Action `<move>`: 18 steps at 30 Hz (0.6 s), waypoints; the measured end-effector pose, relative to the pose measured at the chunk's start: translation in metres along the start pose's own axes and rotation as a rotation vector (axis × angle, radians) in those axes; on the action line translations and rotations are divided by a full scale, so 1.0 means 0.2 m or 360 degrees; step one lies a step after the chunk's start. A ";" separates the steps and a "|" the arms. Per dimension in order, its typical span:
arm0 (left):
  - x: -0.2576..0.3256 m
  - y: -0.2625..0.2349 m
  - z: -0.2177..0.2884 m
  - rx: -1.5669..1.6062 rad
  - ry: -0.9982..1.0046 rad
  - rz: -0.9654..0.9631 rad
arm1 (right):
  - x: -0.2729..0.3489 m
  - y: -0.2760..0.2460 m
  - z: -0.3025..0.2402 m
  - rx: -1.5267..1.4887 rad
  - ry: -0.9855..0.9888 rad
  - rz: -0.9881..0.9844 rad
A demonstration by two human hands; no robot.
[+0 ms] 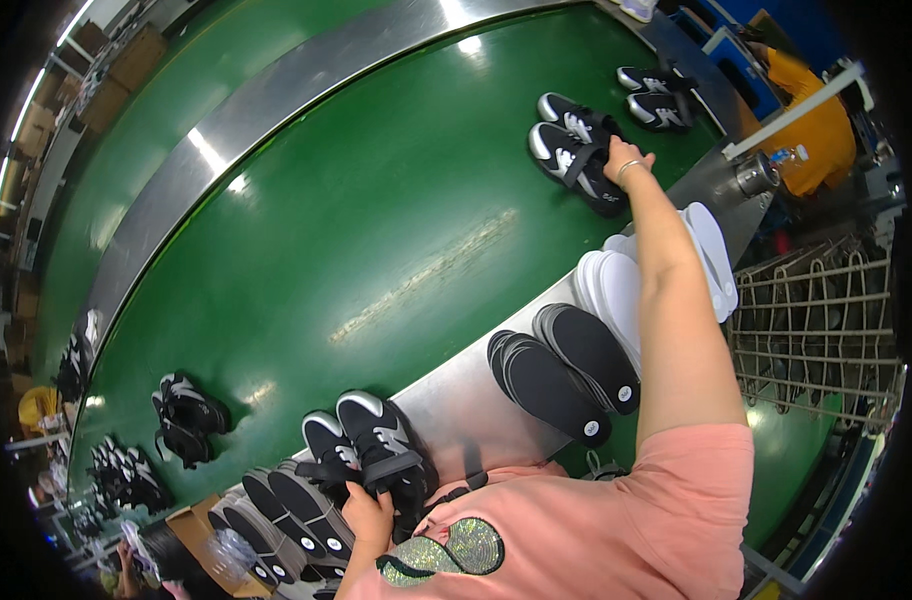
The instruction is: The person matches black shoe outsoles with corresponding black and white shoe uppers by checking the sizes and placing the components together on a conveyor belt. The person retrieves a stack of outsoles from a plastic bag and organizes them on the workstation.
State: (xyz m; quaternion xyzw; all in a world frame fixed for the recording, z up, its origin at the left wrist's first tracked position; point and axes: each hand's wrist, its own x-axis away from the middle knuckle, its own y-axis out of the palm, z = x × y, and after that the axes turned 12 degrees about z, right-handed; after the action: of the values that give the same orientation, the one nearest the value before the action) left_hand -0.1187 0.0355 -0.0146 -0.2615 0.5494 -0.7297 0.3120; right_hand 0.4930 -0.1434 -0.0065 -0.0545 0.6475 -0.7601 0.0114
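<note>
My right hand [627, 162] reaches far out to the right and grips the heel end of a pair of black sneakers [561, 150] with silver toes and white side marks, on the green belt. Close to my body, my left hand [368, 518] is closed at the heels of a second pair of sneakers [376, 428] of the same look. That pair rests by the metal edge [456, 405], toes pointing away from me. The shoes partly hide the fingertips of both hands.
Black insoles [556, 365] and white insoles [608, 290] lie stacked on the metal ledge; more black insoles [286, 510] sit at lower left beside a cardboard box [198, 530]. Other shoes [661, 105] stand along the green belt [376, 220]. A wire rack [816, 310] and a person in yellow [811, 120] are rightward.
</note>
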 end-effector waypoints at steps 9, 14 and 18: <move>-0.05 -0.06 0.08 -0.0089 -0.0079 -0.0118 | 0.19 -0.01 -0.07 -0.0759 -0.0659 0.0221; -0.06 -0.06 0.10 -0.0014 -0.0180 0.0027 | 1.04 -0.55 -0.29 -0.1214 -0.1105 0.0038; -0.07 -0.11 0.09 0.0058 -0.0211 0.0153 | 1.69 -0.57 -0.40 -0.0938 -0.1186 0.0017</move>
State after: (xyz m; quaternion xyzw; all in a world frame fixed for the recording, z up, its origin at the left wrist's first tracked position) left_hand -0.1003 0.0392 0.0110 -0.2767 0.5261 -0.7048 0.3871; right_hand 0.1548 -0.0757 0.1154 -0.3212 0.7875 -0.4725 0.2309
